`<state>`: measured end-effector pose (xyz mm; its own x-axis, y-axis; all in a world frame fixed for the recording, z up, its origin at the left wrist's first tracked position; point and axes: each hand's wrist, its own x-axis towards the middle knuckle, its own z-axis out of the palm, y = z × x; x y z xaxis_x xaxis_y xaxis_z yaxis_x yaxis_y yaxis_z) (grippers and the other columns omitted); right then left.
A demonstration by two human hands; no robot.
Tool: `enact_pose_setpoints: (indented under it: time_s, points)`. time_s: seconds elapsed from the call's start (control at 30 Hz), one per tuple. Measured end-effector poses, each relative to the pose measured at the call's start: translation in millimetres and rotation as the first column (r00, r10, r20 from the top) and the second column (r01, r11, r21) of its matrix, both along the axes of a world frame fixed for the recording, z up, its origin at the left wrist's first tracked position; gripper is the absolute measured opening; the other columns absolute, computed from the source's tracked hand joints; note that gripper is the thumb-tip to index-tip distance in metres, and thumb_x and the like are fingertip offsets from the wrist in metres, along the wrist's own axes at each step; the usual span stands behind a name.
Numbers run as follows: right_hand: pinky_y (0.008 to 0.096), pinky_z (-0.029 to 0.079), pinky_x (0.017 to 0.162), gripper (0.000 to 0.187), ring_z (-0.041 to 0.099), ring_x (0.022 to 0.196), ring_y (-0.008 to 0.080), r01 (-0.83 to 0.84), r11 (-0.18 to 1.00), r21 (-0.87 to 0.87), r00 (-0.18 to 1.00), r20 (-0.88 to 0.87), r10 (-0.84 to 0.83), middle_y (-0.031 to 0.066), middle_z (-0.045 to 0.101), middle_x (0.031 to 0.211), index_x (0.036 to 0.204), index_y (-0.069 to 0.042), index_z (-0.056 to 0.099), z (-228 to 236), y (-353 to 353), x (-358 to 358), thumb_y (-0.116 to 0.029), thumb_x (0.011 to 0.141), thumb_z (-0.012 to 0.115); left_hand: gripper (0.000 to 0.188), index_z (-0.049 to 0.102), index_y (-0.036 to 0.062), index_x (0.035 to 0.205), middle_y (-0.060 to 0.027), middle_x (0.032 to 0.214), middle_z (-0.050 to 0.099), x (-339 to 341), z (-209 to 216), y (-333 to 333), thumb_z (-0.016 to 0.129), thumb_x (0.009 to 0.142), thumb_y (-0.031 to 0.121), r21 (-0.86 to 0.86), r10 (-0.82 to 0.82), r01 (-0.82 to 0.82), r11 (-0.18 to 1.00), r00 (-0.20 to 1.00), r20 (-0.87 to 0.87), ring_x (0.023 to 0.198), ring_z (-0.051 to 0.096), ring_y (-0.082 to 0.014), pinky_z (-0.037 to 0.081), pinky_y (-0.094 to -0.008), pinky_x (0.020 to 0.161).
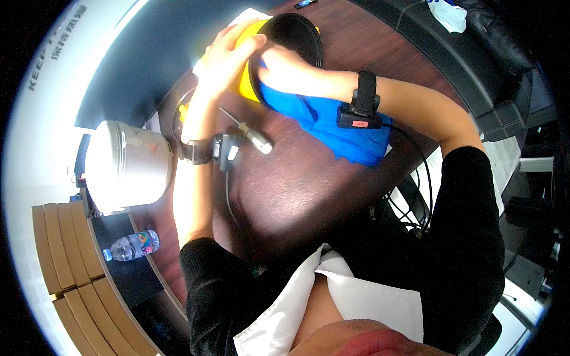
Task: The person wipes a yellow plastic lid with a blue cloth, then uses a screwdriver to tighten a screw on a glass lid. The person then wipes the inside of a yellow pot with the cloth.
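Note:
A yellow round container [248,89] with a black inside lies tipped on the dark wooden table, its opening facing right. My left hand [225,56] is closed against its outer left side, thumb at the rim. At the opening, my right hand [285,68] reaches in over the near edge, smeared by motion, its fingertips hard to see. A blue cloth [338,130] runs from beneath that hand out of the opening and spreads over the table toward me. Left of the cloth lies a screwdriver [255,137] with a pale handle.
A white lidded bucket [130,166] stands at the table's left. Nearer me, a clear plastic bottle [136,245] lies on its side by several cardboard boxes [74,237]. Cables [428,178] trail from the bands on both wrists. Black padded seating [469,77] borders the right side.

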<state>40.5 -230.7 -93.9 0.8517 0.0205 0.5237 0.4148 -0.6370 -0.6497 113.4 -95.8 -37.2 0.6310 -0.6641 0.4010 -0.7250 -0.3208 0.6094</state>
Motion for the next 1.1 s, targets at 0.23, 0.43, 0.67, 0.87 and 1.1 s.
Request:
enact_pose_setpoints:
  time_s: [0.23,0.43,0.67,0.87,1.1]
  points:
    - [0.0448,0.053,0.074,0.025,0.064,0.090,0.0367,-0.302,0.793,-0.529,0.953,-0.146,0.265,0.0194,0.061,0.098,0.102,-0.001,0.062,-14,-25,-20,-0.018,0.084,0.061,0.048,0.058,0.0064,0.130,-0.0111,0.133,0.052,0,9,-1,0.060,0.087,0.028,-0.019,-0.151,0.150,0.989,0.978,-0.143,0.126,0.046,-0.0203,0.031,-0.0309,0.107]
    - [0.0368,0.056,0.055,0.021,0.067,0.069,0.0267,0.357,0.726,-0.588,0.905,0.412,-0.111,0.0125,0.058,0.090,0.097,-0.004,0.055,-8,-38,-11,-0.010,0.078,0.060,0.049,0.055,0.0039,0.132,-0.0094,0.129,0.057,9,6,3,0.058,0.089,0.028,-0.079,-0.170,0.157,0.985,0.964,-0.205,0.122,0.049,-0.0178,0.032,-0.0291,0.106]
    - [0.0335,0.057,0.054,0.022,0.063,0.078,0.0235,0.474,0.664,-0.578,0.815,0.574,-0.083,0.0085,0.057,0.095,0.103,-0.008,0.059,7,-32,11,-0.015,0.082,0.058,0.052,0.058,0.0050,0.129,-0.0177,0.128,0.055,15,0,8,0.062,0.086,0.034,-0.165,-0.161,0.124,0.978,0.959,-0.235,0.123,0.050,-0.0242,0.034,-0.0318,0.105]
    - [0.0373,0.057,0.061,0.019,0.070,0.076,0.0254,0.378,0.650,-0.659,0.899,0.428,-0.090,0.0094,0.065,0.093,0.100,-0.009,0.062,-3,-38,21,-0.016,0.082,0.060,0.050,0.061,0.0090,0.127,-0.0122,0.117,0.062,12,-1,18,0.064,0.085,0.035,-0.265,-0.131,0.038,0.964,0.929,-0.346,0.111,0.058,-0.0233,0.040,-0.0316,0.100]
    - [0.0475,0.053,0.080,0.036,0.066,0.089,0.0386,-0.259,0.861,-0.438,0.953,-0.261,0.154,0.0217,0.068,0.092,0.111,-0.010,0.065,-9,-27,-7,-0.027,0.079,0.068,0.052,0.060,0.0110,0.127,-0.0171,0.131,0.054,-30,16,0,0.064,0.084,0.039,0.033,0.152,-0.152,0.988,0.988,-0.006,0.121,0.052,-0.0305,0.039,-0.0369,0.103]
